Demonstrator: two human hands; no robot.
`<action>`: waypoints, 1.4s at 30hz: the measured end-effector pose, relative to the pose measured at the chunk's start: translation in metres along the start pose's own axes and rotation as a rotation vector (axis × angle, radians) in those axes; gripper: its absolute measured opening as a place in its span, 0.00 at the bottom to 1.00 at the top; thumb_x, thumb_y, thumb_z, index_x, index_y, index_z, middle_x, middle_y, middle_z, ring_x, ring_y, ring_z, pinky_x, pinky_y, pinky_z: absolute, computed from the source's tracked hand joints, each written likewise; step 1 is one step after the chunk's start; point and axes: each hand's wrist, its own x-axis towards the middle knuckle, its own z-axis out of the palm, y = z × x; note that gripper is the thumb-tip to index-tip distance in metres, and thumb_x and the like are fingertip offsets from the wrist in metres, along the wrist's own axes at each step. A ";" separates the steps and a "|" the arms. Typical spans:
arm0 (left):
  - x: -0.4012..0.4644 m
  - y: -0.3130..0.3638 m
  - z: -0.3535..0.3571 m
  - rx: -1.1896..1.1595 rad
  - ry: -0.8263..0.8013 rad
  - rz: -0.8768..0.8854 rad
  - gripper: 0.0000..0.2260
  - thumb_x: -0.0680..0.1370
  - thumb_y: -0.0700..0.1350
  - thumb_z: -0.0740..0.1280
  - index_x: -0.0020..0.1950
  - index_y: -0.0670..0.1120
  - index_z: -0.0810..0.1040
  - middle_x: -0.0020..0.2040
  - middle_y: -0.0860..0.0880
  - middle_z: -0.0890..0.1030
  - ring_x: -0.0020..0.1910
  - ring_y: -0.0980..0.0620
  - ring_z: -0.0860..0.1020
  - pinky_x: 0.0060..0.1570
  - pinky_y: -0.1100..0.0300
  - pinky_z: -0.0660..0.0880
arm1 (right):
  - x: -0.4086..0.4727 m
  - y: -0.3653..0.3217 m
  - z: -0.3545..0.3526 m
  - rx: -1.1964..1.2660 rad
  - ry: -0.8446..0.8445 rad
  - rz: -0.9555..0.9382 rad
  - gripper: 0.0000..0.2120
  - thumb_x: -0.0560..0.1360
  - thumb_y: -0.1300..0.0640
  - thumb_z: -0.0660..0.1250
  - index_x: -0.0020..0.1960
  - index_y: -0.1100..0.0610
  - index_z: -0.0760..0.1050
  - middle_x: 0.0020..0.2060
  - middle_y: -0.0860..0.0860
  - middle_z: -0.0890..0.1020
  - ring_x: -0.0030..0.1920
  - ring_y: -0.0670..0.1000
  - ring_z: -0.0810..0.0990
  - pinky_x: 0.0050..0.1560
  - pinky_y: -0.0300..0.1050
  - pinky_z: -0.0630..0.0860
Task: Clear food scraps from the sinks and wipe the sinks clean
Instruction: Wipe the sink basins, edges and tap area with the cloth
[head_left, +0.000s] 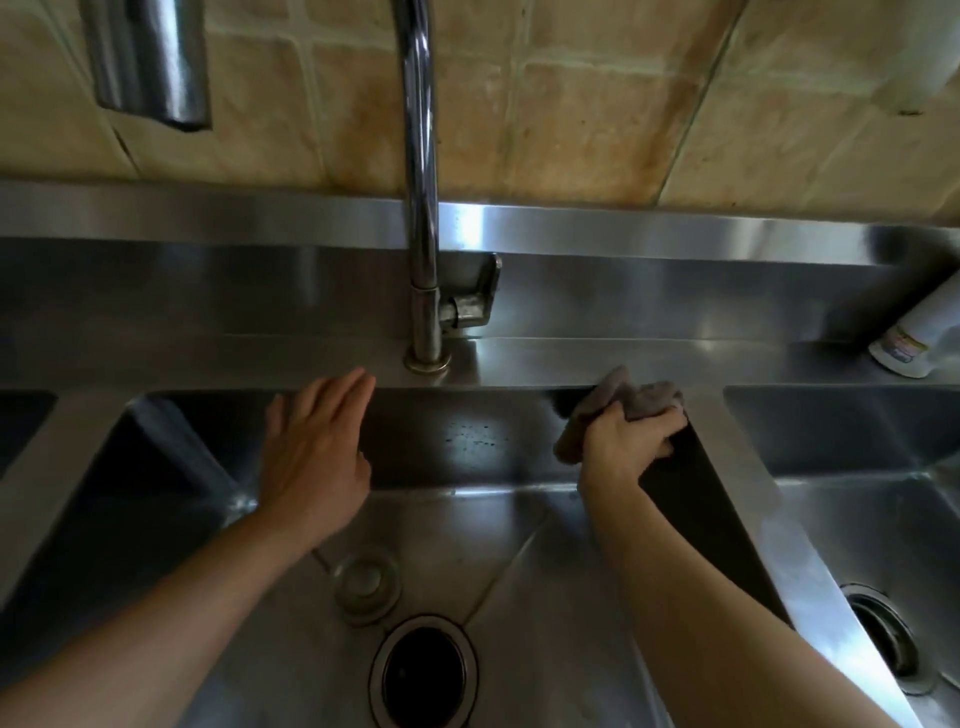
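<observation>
Centrally, a stainless-steel middle sink (519, 561) lies below the head camera, with a second sink (857, 519) to its right and the corner of another basin (21, 421) at the far left. The left hand (311, 457) hovers over the rear wall of the middle sink with its fingers straight and close together, holding nothing; whether the fingertips touch the rear ledge cannot be told. The right hand (628, 447) has its fingers curled around a crumpled brownish cloth (623, 402), which is pressed against the upper rear right corner of the middle sink, where the back ledge meets the divider (753, 493) between the two sinks. On the floor of the middle sink, a round metal drain stopper (368, 582) lies just beside and behind the open drain hole (423, 675). Part of the right sink's drain (883, 634) is visible. A tall curved tap (423, 208) rises from the back ledge between the hands, its lever (475, 296) pointing right. At the far right of the ledge stands a white bottle (919, 338) with a coloured label. Tan wall tiles (571, 104) form the background, with a blurred metal fitting (150, 57) at the upper left.
</observation>
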 end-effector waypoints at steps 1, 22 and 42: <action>0.001 -0.004 0.004 0.004 0.008 -0.001 0.36 0.73 0.43 0.66 0.77 0.52 0.53 0.77 0.55 0.53 0.74 0.50 0.53 0.72 0.46 0.52 | -0.001 0.003 0.006 -0.019 -0.001 -0.010 0.29 0.77 0.64 0.64 0.72 0.52 0.56 0.71 0.59 0.59 0.68 0.60 0.67 0.69 0.58 0.65; 0.004 -0.025 0.015 -0.114 0.133 0.117 0.39 0.63 0.33 0.71 0.73 0.50 0.67 0.71 0.52 0.68 0.67 0.45 0.65 0.66 0.43 0.60 | -0.015 0.002 0.011 -0.479 0.035 -0.568 0.19 0.78 0.56 0.63 0.68 0.48 0.66 0.64 0.33 0.62 0.60 0.48 0.71 0.55 0.32 0.71; 0.010 -0.019 0.006 -0.176 0.150 0.115 0.34 0.57 0.31 0.74 0.63 0.45 0.77 0.61 0.48 0.78 0.54 0.41 0.74 0.53 0.45 0.69 | -0.036 -0.018 0.072 -0.764 -0.540 -0.876 0.12 0.73 0.63 0.66 0.55 0.63 0.80 0.61 0.58 0.72 0.58 0.60 0.72 0.58 0.49 0.72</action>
